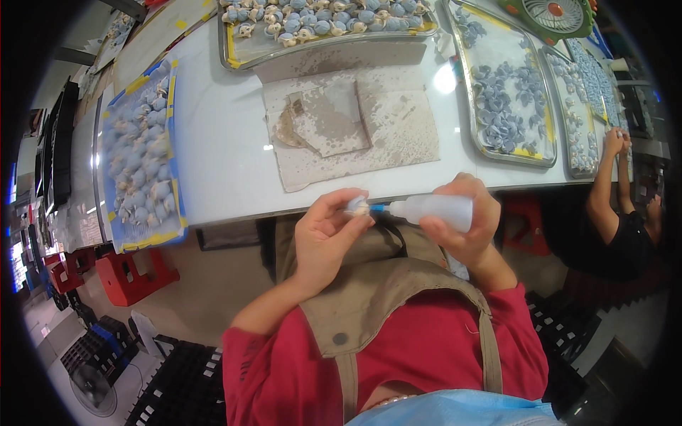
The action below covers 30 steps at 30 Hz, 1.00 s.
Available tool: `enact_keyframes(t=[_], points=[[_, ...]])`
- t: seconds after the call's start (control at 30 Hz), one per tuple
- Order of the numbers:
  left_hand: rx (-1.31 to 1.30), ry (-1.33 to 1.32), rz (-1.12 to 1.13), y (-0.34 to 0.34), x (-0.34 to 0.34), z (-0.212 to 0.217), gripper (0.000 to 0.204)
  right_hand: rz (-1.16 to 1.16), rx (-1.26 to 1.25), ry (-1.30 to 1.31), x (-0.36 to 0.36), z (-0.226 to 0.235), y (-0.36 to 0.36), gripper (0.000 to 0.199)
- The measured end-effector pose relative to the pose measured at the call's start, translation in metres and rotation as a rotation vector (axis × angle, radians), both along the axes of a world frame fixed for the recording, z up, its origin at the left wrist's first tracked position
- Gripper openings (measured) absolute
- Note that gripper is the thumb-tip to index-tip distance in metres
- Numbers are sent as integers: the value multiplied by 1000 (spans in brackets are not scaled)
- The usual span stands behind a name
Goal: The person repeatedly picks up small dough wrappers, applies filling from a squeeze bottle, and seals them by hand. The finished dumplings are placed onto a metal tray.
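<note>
Between the fingertips of my left hand (328,231) is a small blue-grey and cream figurine (357,206), held in front of the table edge. My right hand (470,219) is wrapped round a white squeeze bottle (435,210), tilted on its side. Its blue nozzle tip (379,209) points left and meets the figurine or stops right beside it; I cannot tell which. The fingers partly cover the figurine. Just beyond my hands lies a stained cardboard sheet (398,153) with a smaller stained piece on it.
A tray (245,62) of similar figurines stands at the back. More figurines fill a blue-edged tray (177,213) at left. At right, a metal tray (474,142) holds small blue-grey pieces, near a green fan (554,15). Another person's hands (616,140) work at far right. Red stools (128,277) stand below.
</note>
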<state>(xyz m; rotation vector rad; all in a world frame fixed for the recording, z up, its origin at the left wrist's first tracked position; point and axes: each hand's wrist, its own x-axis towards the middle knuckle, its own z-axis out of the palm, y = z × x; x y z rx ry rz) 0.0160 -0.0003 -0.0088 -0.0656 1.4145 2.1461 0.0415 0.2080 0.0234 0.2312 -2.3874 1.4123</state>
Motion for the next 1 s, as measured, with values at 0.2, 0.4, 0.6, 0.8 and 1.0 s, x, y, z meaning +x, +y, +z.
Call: enact_keyframes(t=[0.2,0.4,0.6,0.8,1.0], points=[[2,-2,8,-1,0,-1,34,-30,23,-7,-1,0,-7,34],[5,27,7,-2,0,-2,34,-30,1,-21,-3,-1,-4,32],[16,-70,67,-1,0,-3,33,-46,-63,-63,0,-1,0,32],[7,-91,56,2,0,2,33,-59,-49,-45,-1,-3,-1,31],[26,-110,70,0,0,-1,33,-67,-49,-63,-3,-5,-1,29]])
